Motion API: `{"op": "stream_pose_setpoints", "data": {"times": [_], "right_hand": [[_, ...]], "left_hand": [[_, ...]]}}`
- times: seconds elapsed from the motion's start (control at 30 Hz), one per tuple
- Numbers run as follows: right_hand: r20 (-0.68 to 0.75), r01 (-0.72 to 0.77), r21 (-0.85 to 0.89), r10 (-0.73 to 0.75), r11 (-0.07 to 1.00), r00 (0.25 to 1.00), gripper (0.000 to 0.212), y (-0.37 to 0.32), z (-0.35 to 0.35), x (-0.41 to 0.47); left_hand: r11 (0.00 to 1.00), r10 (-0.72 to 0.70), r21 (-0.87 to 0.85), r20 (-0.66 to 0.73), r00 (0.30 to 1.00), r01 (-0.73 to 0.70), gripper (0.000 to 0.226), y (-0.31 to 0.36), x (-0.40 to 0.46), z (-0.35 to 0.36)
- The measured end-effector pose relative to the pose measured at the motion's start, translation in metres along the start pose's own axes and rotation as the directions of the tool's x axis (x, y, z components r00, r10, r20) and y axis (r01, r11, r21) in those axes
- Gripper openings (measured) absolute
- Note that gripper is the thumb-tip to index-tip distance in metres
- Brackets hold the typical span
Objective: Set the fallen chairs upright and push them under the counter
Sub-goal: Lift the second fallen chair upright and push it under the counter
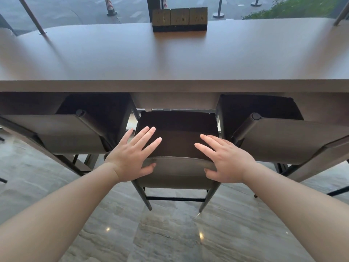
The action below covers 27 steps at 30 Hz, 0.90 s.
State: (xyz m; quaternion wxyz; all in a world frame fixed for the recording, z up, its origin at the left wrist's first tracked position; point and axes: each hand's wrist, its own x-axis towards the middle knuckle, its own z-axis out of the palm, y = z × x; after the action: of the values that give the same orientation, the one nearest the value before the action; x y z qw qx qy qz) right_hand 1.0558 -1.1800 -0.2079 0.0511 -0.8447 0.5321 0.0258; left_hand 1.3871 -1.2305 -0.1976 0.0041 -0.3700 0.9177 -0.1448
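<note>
The middle chair (177, 144) stands upright on the floor (170, 233), its dark seat just short of the surface (170, 59) edge, between two other upright chairs (the left chair (71, 133) and the right chair (283, 137), both partly tucked under). The left hand (132, 157) and the right hand (226, 159) rest on its backrest top, fingers straight over the seat, thumbs under the rail: each grip is wide, flat and pressing. A block of sockets (179, 19) sits at the far edge of the surface.
</note>
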Motion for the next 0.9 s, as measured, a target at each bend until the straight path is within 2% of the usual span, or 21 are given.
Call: {"op": "stream_pose_setpoints", "data": {"times": [0.27, 0.57, 0.83, 0.9], "right_hand": [[-0.014, -0.048, 0.011, 0.049, 0.999, 0.999, 0.082, 0.001, -0.001, 0.000], [0.004, -0.022, -0.021, 0.022, 1.000, 1.000, 0.080, -0.027, 0.002, 0.025], [0.010, -0.057, -0.093, 0.058, 0.994, 0.998, 0.080, -0.037, -0.002, 0.031], [0.007, -0.069, -0.116, 0.071, 0.991, 0.997, 0.079, -0.039, -0.005, 0.031]], "left_hand": [[0.999, -0.004, -0.040, 0.047, 0.999, 0.006, 0.076, -0.012, 0.015, 0.004], [0.996, -0.055, -0.058, 0.133, 0.990, 0.063, 0.080, -0.042, -0.004, 0.018], [0.998, 0.055, -0.037, 0.154, 0.987, -0.050, 0.087, -0.071, 0.002, 0.025], [0.994, 0.017, -0.112, 0.165, 0.986, 0.001, 0.090, -0.081, 0.001, 0.027]]}}
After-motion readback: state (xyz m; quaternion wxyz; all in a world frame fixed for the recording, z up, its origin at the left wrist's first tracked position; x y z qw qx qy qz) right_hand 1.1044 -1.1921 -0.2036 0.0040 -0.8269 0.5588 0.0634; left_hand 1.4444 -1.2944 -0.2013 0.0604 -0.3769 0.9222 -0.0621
